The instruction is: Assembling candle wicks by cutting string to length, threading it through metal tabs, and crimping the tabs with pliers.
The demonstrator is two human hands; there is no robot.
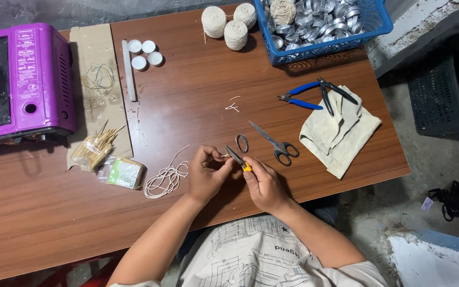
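My right hand grips small pliers with a yellow handle, their jaws pointing up and left. My left hand pinches a short piece of white string at the jaws' tip. A small metal ring lies on the wooden table just above both hands. A loose coil of white string lies left of my left hand.
Grey scissors lie right of the ring. Blue-handled pliers rest by a beige cloth. A blue basket of metal cups, three string balls, white candles, a purple stove and wooden sticks surround.
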